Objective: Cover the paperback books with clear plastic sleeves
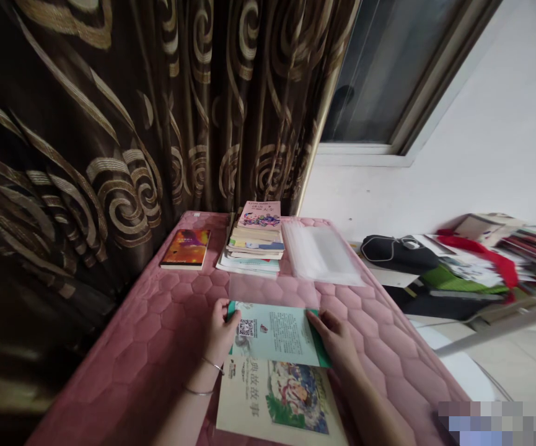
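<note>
A light-blue book cover (pixel 281 334) with a QR code and green edges lies crosswise in front of me. My left hand (pixel 225 325) grips its left edge, thumb on top. At its right edge my right hand (pixel 335 334) pinches it, also thumb on top. Directly below lies a cream book cover (pixel 244 396) with a colourful picture and Chinese characters; whether both belong to one book I cannot tell. A clear plastic sheet (pixel 272 290) reaches out beyond the blue cover's far edge. Two thin bracelets circle my left wrist.
A pink quilted tabletop (pixel 156 334) carries a stack of books (pixel 258 238), an orange-purple book (pixel 186 249) and a pile of clear plastic sleeves (pixel 321 254). A patterned curtain (pixel 193 111) hangs behind. Cluttered books, papers and a black case (pixel 400 254) lie to the right.
</note>
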The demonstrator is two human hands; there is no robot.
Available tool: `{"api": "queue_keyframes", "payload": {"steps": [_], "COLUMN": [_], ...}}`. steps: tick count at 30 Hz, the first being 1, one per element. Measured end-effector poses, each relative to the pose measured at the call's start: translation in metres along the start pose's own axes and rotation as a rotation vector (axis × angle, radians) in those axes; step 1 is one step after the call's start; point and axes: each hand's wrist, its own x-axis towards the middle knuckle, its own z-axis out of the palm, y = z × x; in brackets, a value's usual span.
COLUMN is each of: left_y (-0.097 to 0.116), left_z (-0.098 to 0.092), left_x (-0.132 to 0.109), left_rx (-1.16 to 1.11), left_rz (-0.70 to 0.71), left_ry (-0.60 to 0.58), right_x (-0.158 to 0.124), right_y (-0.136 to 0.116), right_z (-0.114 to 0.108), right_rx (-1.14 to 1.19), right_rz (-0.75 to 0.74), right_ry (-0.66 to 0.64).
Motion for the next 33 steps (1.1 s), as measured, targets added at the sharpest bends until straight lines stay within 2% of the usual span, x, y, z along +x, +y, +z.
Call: {"api": "queue_keyframes", "payload": {"steps": [13, 21, 26, 33], "left_y": [0.003, -0.001, -0.003, -0.004], "left_z": [0.004, 0.004, 0.001, 0.0], "left_x": [-0.003, -0.001, -0.001, 0.001], "left_rx": [-0.043, -0.018, -0.04, -0.118], "left_rz": [-0.013, -0.003, -0.026, -0.084], "left_ry": [0.007, 0.025, 0.068, 0.055], "right_x": [0.002, -0.005, 0.0, 0.007], "right_y": [0.003, -0.011, -0.007, 0.002], "right_z": [-0.004, -0.008, -0.018, -0.033], "right_rx": [-0.023, -0.082, -0.061, -0.115], "right_rz": [0.005, 0.062, 0.089, 0.053], "right_ry": [-0.045, -0.128, -0.203, -0.317]}}
